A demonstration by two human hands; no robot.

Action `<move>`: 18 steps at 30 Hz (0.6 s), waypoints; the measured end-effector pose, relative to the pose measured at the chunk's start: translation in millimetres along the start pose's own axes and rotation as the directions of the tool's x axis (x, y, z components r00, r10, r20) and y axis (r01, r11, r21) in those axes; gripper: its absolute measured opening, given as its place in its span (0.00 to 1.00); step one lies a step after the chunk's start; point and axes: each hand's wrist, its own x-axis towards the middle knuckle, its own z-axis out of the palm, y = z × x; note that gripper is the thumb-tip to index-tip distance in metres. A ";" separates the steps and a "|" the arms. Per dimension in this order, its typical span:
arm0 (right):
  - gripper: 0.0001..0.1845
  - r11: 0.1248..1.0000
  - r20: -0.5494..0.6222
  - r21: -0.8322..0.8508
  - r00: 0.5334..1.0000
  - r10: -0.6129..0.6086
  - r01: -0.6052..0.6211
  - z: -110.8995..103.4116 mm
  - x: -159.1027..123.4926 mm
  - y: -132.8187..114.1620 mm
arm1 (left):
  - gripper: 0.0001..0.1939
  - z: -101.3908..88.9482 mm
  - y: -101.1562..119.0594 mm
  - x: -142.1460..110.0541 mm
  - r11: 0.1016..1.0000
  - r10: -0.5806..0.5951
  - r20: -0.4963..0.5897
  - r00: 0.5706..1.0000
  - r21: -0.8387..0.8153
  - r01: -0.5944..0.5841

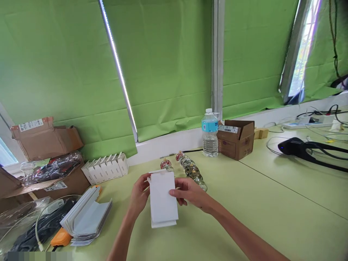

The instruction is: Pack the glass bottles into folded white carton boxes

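Note:
Between my hands, above the table, is a white cardboard box (164, 199) with loose flaps at its top and bottom ends. My left hand (140, 192) grips its upper left edge, the fingers partly behind it. On the other side my right hand (190, 192) pinches the right edge, thumb on the front face. Just beyond the box, shiny glass baubles (193, 170) stand in a row, and a red and clear bauble (165, 164) is partly hidden behind it. A stack of flattened white boxes (91, 217) lies to the left.
Several upright white boxes (106, 168) line up by the wall. A water bottle (210, 134) stands beside an open brown carton (236, 139). Black smart glasses (304, 150) and cables lie right. Brown cartons (46, 139), an orange device (61, 237) and plastic-wrapped items crowd the left.

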 end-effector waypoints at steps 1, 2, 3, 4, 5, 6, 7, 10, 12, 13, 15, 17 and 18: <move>0.21 0.999 -0.042 0.036 0.999 -0.027 0.028 0.1 0.3 -1.6 | 0.21 -0.6 2.5 -3.0 1.000 -0.001 0.004 1.000 0.007 0.001; 0.22 0.996 -0.084 0.072 0.995 -0.054 0.060 0.4 0.6 -3.5 | 0.20 -1.3 5.7 -6.7 1.000 -0.006 0.011 1.000 0.019 0.006; 0.23 0.990 -0.123 0.107 0.989 -0.080 0.093 0.7 0.8 -5.6 | 0.20 -2.0 9.1 -11.0 0.999 -0.015 0.020 1.000 0.032 0.014; 0.24 0.982 -0.158 0.137 0.982 -0.104 0.126 1.0 0.8 -7.8 | 0.21 -2.8 12.7 -15.6 0.999 -0.025 0.029 0.999 0.041 0.024; 0.24 0.974 -0.191 0.162 0.973 -0.128 0.160 1.3 0.7 -9.8 | 0.21 -3.5 16.1 -20.1 0.998 -0.036 0.042 0.998 0.045 0.034; 0.24 0.965 -0.214 0.180 0.965 -0.149 0.189 1.5 0.5 -11.5 | 0.21 -4.1 19.1 -24.1 0.998 -0.049 0.058 0.997 0.046 0.046; 0.23 0.960 -0.229 0.186 0.959 -0.166 0.210 1.7 0.2 -12.7 | 0.20 -4.6 21.3 -27.5 0.997 -0.061 0.074 0.995 0.046 0.058; 0.24 0.957 -0.280 0.152 0.939 -0.198 0.247 1.4 0.2 -12.8 | 0.19 -6.0 22.7 -32.9 0.995 -0.091 0.117 0.989 0.040 0.087; 0.25 0.958 -0.320 0.119 0.924 -0.211 0.260 0.2 1.0 -10.6 | 0.19 -7.0 19.8 -33.1 0.996 -0.093 0.137 0.986 0.028 0.090; 0.24 0.958 -0.336 0.104 0.916 -0.220 0.268 -0.6 1.6 -9.1 | 0.19 -7.6 17.7 -32.8 0.996 -0.092 0.144 0.985 0.019 0.090; 0.23 0.956 -0.351 0.076 0.905 -0.240 0.283 -2.9 2.9 -6.1 | 0.18 -8.4 14.2 -32.2 0.996 -0.089 0.151 0.984 0.004 0.090; 0.21 0.957 -0.355 0.041 0.899 -0.256 0.289 -5.2 3.9 -3.6 | 0.18 -8.7 12.8 -32.2 0.996 -0.089 0.149 0.985 0.000 0.090; 0.20 0.958 -0.353 0.017 0.898 -0.262 0.286 -6.1 4.2 -2.8 | 0.19 -8.5 12.9 -32.4 0.996 -0.088 0.146 0.985 0.001 0.088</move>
